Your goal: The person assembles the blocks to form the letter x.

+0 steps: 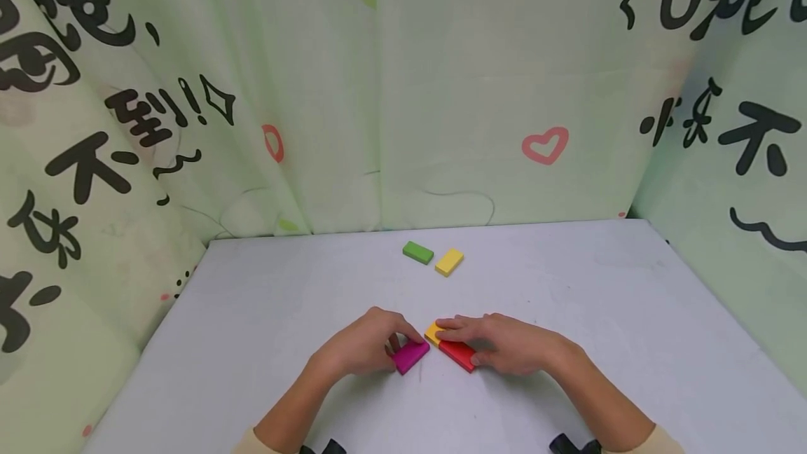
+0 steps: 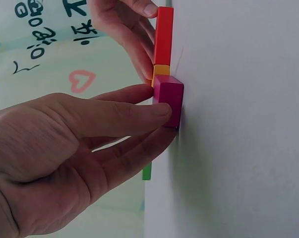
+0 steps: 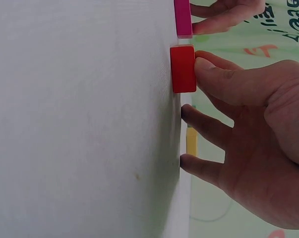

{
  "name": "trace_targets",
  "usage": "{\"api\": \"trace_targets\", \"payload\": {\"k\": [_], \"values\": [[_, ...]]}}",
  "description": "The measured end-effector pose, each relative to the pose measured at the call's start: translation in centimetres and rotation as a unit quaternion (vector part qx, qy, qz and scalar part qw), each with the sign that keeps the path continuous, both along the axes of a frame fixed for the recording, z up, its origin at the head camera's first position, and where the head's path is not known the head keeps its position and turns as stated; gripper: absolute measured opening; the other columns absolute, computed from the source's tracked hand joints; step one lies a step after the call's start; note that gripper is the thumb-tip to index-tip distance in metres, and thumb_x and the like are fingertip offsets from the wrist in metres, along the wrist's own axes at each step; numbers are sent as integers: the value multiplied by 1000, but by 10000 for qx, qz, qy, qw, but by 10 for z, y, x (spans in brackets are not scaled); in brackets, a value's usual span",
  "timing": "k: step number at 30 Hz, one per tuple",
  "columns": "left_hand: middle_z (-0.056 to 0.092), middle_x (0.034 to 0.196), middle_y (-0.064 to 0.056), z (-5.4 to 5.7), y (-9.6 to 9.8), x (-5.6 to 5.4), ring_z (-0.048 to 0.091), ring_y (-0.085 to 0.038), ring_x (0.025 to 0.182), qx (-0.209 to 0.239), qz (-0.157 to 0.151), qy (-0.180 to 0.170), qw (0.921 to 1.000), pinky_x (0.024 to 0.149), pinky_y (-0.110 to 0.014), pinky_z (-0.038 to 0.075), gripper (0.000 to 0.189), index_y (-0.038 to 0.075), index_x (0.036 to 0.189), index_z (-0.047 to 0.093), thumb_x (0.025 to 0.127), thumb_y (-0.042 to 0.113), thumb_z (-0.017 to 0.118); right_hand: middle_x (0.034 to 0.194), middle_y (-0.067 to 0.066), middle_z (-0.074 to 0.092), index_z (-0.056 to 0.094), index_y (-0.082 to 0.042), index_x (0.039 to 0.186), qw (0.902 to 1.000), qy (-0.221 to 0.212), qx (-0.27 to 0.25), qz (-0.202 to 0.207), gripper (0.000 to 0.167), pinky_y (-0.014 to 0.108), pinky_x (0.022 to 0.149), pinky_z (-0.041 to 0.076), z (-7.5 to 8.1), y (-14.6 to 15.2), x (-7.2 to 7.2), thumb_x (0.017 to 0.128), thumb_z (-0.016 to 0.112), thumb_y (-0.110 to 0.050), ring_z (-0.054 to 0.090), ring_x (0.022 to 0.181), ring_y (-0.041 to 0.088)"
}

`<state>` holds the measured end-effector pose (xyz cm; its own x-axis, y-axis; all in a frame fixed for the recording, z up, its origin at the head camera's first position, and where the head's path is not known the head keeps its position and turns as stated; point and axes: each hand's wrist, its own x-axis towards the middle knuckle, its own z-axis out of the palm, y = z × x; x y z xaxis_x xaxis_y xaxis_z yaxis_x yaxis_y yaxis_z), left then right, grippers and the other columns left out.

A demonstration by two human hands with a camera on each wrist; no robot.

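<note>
My left hand [image 1: 368, 342] pinches a purple rectangular block [image 1: 412, 356] between thumb and fingers, low at the tabletop. In the left wrist view the thumb lies on the face of this purple block [image 2: 175, 94]. Across a narrow gap in the head view, a red block [image 1: 455, 354] lies end to end with an orange block [image 1: 431, 333], forming a slanting row. My right hand [image 1: 507, 343] holds this pair, its thumb at the red block's near end and its front fingers over the orange one. The right wrist view shows the thumb against the red block [image 3: 184, 69].
Farther back on the white table [image 1: 302, 279] lie a green block [image 1: 417, 253] and a yellow block [image 1: 449, 263], close together. A pale green curtain [image 1: 454, 104] with dark lettering surrounds the table at the back and sides.
</note>
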<state>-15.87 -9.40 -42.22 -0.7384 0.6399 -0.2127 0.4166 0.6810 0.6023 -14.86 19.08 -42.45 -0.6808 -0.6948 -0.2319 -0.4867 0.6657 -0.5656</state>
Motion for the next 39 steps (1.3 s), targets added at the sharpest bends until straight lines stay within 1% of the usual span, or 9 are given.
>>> {"api": "trace_targets", "payload": {"k": [4,7,13,19,28,33,39], "values": [[73,109,8,-1,2,1,63,-2,84,-14,0,-19,10000,72,-16,55,43,20,124,78,86,0,82,166,-14,40,52,-32,155,10000,-10,-37,38,61,65,120,30,-1,0,1,100,67,-11,35,156,27],[73,111,7,0,3,1,63,-2,84,-8,-56,19,10000,72,-16,55,45,20,126,77,86,-1,81,166,-13,40,52,-30,155,10000,26,-51,61,61,66,121,29,-1,1,1,100,67,-10,35,156,27],[73,109,6,0,5,-1,63,-2,82,-46,-167,87,9998,71,-16,55,48,20,128,76,87,-2,80,166,-11,41,52,-28,155,9998,158,-92,123,61,65,120,31,1,1,0,100,67,-9,36,155,28],[73,110,6,-1,7,0,63,-2,81,-60,-202,95,9997,71,-15,54,47,20,129,76,87,-1,81,166,-12,41,51,-30,155,9998,131,-109,103,61,64,120,32,0,1,1,100,67,-9,36,155,28],[73,112,5,-2,9,2,63,-1,80,50,-253,160,9995,71,-15,54,46,19,128,76,87,1,82,165,-11,41,52,-29,155,9999,101,-93,94,61,66,121,30,-1,1,0,99,68,-9,36,155,28],[73,112,5,-2,10,2,63,0,78,116,-278,189,9994,71,-14,55,46,18,128,76,86,1,83,165,-13,41,52,-30,155,9999,55,-72,64,61,66,121,29,-1,1,0,99,68,-9,36,156,27],[73,111,5,-2,10,2,63,2,75,190,-269,173,9993,71,-15,55,46,17,128,77,84,2,85,165,-14,41,52,-31,154,9999,70,-93,49,62,64,120,31,-1,1,0,99,68,-8,36,155,26]]}}
